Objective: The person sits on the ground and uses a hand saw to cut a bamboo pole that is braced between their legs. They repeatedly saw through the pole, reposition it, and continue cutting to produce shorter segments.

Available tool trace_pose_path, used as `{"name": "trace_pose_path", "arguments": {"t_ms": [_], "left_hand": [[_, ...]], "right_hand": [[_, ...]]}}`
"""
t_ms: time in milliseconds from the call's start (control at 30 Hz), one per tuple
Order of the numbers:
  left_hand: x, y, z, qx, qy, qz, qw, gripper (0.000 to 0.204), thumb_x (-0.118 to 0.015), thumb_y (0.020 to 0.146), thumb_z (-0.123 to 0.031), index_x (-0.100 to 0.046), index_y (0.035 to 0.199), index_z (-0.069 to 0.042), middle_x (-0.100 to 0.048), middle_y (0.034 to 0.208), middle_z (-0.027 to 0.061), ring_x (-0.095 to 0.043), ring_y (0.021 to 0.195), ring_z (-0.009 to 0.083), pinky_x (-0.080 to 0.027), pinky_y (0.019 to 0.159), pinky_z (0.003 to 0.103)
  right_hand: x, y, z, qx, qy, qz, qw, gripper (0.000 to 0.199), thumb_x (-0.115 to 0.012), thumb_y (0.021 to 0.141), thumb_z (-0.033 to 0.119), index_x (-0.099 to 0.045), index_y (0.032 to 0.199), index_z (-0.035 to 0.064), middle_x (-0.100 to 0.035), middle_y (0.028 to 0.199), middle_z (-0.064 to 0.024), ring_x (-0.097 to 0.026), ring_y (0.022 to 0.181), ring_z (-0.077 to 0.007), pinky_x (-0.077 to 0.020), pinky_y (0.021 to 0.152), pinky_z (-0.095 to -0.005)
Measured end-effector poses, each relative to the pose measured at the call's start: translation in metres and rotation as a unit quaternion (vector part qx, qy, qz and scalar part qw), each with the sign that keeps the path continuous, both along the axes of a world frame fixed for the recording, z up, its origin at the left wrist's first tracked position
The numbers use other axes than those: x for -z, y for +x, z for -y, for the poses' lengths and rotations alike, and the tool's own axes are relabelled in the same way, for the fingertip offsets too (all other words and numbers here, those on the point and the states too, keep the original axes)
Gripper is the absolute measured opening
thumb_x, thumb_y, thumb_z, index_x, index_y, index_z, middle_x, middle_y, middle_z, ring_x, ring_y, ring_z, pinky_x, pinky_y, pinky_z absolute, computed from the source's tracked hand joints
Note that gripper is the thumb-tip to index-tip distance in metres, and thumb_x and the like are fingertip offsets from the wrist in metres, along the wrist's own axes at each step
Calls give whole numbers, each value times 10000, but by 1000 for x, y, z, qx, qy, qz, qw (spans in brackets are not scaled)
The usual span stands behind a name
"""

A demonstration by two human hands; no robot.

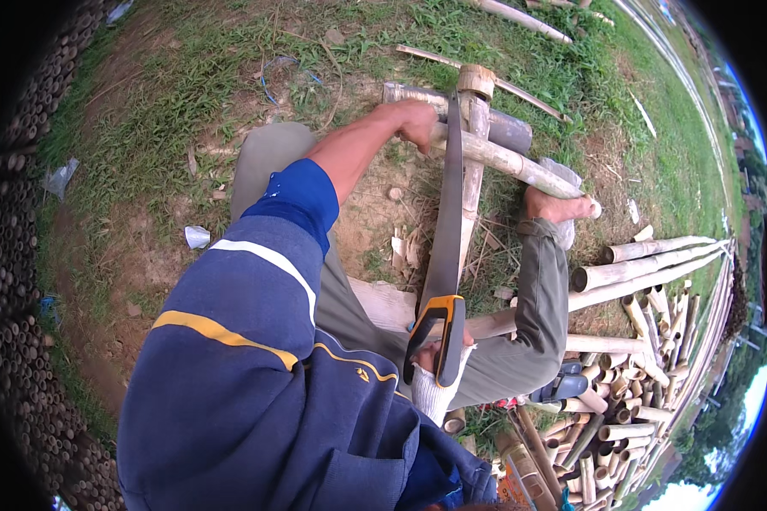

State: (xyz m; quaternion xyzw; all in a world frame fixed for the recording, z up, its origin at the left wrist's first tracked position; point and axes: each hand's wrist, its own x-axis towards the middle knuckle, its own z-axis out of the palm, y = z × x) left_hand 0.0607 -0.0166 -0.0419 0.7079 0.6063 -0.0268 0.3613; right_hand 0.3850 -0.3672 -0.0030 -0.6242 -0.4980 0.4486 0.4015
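Head view is showing me the outstretched left hand [416, 124] curling round one end of a bamboo pole [507, 159], while the low right hand [429, 358] is tightly gripping a saw [449, 221] crossing that pole.

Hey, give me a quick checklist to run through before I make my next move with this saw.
1. Right hand on the saw: ok, closed on its handle.
2. Left hand steadying the bamboo: ok, gripping near its left end.
3. Foot at the bamboo's other end: ok, resting against it.
4. Left hand well clear of the blade: not ok, it looks close beside it.
5. Teeth touching the bamboo: cannot tell.
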Motion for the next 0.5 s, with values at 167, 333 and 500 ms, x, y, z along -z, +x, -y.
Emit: {"name": "trace_pose_path", "arguments": {"t_ms": [167,333,500], "left_hand": [[24,-10,9,-19,99,-21,995,497,-906,741,-357,-781,985,57,-786,947,211,-764,890,352,-602,848,452],[32,3,-21,-16,38,13,999,471,-903,705,-335,-778,964,38,-778,932,211,-754,861,343,-596,812,448],[29,-21,-6,-7,75,9,997,385,-882,704,-315,-769,857,20,-741,777,187,-730,742,309,-582,710,454]], "right_hand": [[8,-41,-90,-86,58,10,995,494,-640,905,106,-509,1372,11,-577,1125,-112,-585,993,-207,-460,917,-352],[20,-89,-244,-109,89,1,990,405,-645,956,68,-516,1337,23,-608,953,-80,-599,789,-161,-489,733,-311],[-11,-75,-133,-111,75,59,989,528,-639,922,-17,-501,1431,-2,-605,1267,-161,-608,1140,-249,-477,1037,-358]]}}
